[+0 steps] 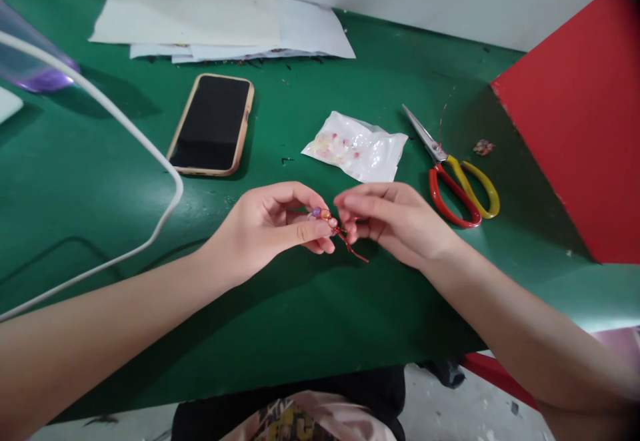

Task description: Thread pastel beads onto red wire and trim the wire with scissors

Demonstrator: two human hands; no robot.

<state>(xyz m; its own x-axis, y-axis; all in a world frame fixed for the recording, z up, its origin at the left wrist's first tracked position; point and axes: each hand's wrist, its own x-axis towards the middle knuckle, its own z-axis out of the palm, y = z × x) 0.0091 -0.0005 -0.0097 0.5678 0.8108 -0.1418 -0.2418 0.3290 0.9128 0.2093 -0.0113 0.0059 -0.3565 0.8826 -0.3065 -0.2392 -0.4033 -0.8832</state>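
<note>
So it's a green surface (300, 321) pushed up against a pale wall, with a red board (580, 121) leaning in at the right edge. The person has both hands meeting just above the middle of it. The left hand (265, 227) is pinched shut on a little beaded piece (323, 215), a purple bead and an orange-ish one strung on red wire, thumb and forefinger clamped so it can't spin. The right hand (395, 217) is closed too, fingertips gripping the red wire (350, 244) right next to the beads, with a loose tail hanging down toward the surface. Looks like one hand anchors while the other works the wire, judging by the grip.

A clear bag of beads (357, 147) lies just beyond the hands, within easy reach. The scissors (457, 177) with red and yellow handles lie to the right of it, blades closed. A phone (213, 124) lies face up to the left, papers (220, 21) are stacked at the back, and a white cable (150, 154) loops across the left side.
</note>
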